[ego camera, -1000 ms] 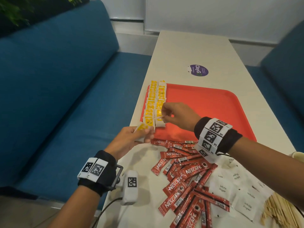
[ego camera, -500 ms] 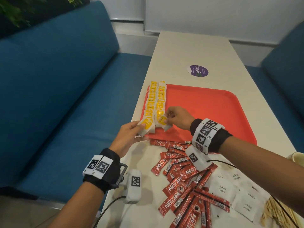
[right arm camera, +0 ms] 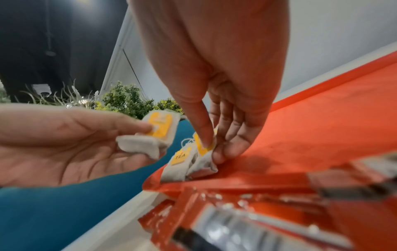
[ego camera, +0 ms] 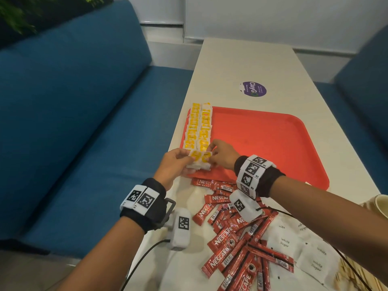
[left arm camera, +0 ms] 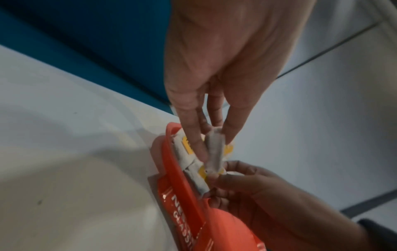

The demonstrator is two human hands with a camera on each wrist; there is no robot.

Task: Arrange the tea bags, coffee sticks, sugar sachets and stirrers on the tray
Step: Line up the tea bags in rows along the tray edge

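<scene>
Yellow-tagged tea bag (right arm camera: 160, 129) in left hand (right arm camera: 64, 144)

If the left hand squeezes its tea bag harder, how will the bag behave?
The tea bag would probably crumple, since it already bends in the left hand. It looks light. Its yellow tag may flap loose.

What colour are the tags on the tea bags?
Yellow, on the tea bags; right wrist view shows it best.

Tea bags (ego camera: 199, 129) lie in two rows along my tray's (ego camera: 262, 143) left edge; coffee sticks (ego camera: 235, 238) on the table (ego camera: 241, 64) before it, sugar sachets (ego camera: 298, 250) to their right
</scene>
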